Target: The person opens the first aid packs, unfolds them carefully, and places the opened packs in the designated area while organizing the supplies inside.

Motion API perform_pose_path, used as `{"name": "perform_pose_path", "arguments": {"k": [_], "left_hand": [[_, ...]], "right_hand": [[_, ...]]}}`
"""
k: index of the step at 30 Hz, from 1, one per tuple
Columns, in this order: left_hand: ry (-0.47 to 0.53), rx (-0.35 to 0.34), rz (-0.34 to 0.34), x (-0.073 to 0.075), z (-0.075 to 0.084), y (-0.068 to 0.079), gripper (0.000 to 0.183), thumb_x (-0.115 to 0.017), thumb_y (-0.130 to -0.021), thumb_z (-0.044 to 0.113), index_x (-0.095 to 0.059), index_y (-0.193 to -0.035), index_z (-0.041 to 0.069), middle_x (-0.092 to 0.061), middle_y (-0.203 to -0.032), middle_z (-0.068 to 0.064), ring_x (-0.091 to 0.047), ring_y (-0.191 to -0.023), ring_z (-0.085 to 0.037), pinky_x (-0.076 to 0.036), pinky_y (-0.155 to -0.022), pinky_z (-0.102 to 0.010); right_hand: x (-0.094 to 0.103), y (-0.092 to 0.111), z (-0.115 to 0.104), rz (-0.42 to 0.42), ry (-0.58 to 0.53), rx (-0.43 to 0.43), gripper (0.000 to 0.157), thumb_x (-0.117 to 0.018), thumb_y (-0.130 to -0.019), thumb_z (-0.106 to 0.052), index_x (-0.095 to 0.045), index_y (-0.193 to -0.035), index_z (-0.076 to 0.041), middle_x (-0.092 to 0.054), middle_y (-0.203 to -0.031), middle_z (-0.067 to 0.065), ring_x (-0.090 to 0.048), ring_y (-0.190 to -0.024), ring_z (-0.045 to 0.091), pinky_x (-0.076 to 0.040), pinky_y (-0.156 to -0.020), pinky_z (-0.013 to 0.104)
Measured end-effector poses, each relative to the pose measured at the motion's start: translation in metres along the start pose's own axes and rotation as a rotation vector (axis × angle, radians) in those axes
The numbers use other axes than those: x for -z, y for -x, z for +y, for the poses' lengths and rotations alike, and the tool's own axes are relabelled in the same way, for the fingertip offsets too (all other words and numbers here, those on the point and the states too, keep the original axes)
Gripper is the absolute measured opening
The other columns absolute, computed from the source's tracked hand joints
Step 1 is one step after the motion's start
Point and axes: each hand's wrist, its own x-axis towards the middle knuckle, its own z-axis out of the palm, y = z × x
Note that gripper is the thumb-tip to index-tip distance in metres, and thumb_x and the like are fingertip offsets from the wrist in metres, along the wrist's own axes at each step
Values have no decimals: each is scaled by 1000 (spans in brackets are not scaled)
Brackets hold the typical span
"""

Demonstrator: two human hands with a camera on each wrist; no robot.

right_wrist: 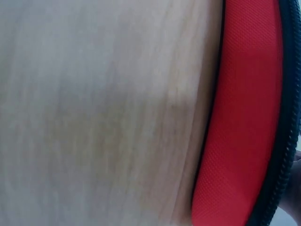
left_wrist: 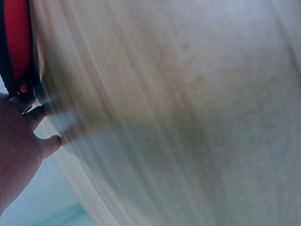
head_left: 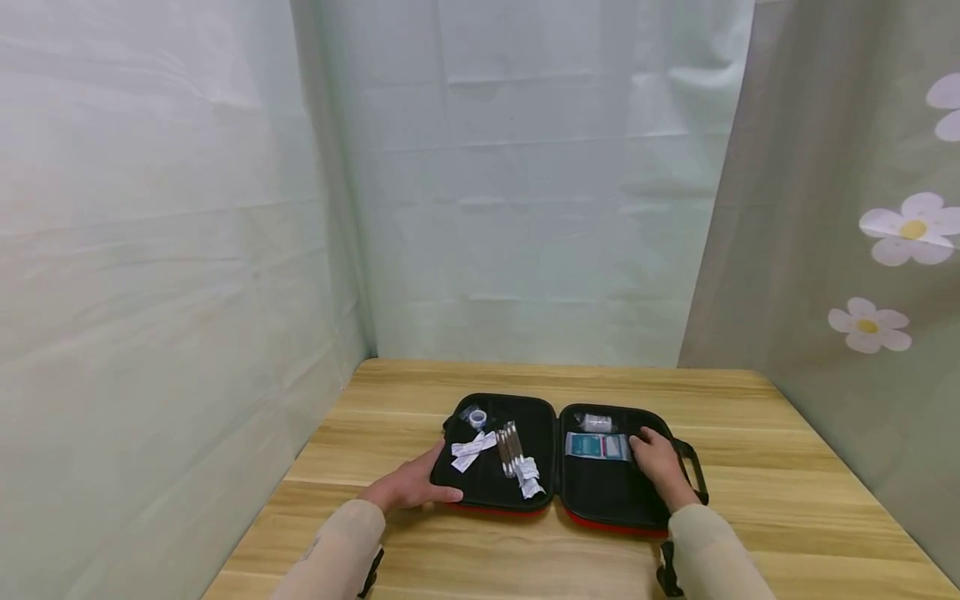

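Observation:
An opened first-aid case (head_left: 615,500), black inside and red outside, lies flat on the wooden table. My left hand (head_left: 411,485) rests against the left half's outer edge, its thumb out along the front corner and its fingers spread in the left wrist view. My right hand (head_left: 658,465) is over the right half, fingertips at the right end of a blue-and-white packet (head_left: 596,446). Whether they pinch it is hidden. Above the packet sits a clear-wrapped white roll (head_left: 597,423). In the left half are a tape roll (head_left: 477,419), white strips (head_left: 472,450) and packed cotton swabs (head_left: 510,448).
A crumpled white wrapper (head_left: 529,477) lies near the swabs. The case's black handle (head_left: 692,471) sticks out at its right side. Wooden tabletop (head_left: 480,558) extends around the case, with pale curtains (head_left: 540,208) behind and at both sides.

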Motion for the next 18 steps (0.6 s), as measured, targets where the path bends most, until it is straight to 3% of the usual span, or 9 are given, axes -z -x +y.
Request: {"name": "perform_pose_path", "arguments": {"k": [4, 9, 18], "left_hand": [[3, 0, -1, 1, 2, 1, 110, -81, -80, 47, -15, -159, 5, -30, -157, -21, -32, -140, -42, -26, -111, -60], [-10, 6, -5, 1, 2, 1, 111, -79, -81, 49, -14, -158, 3, -28, -158, -22, -30, -141, -42, -24, -112, -59], [-16, 16, -1, 0, 1, 1, 110, -80, -81, 49, -16, -158, 3, -30, -157, -22, -31, -140, -42, -25, -112, -59]], "right_hand": [[2, 2, -2, 11, -7, -2, 53, -38, -104, -11, -27, -148, 15, -35, -145, 39, -39, -131, 50, -35, -105, 60], [6, 4, -4, 46, -13, -6, 49, -40, -103, -8, -32, -146, 15, -53, -128, 37, -57, -114, 45, -52, -89, 49], [12, 7, -9, 74, 81, 7, 48, -45, -105, -18, -40, -144, 10, -57, -126, 34, -59, -112, 44, -48, -92, 54]]}}
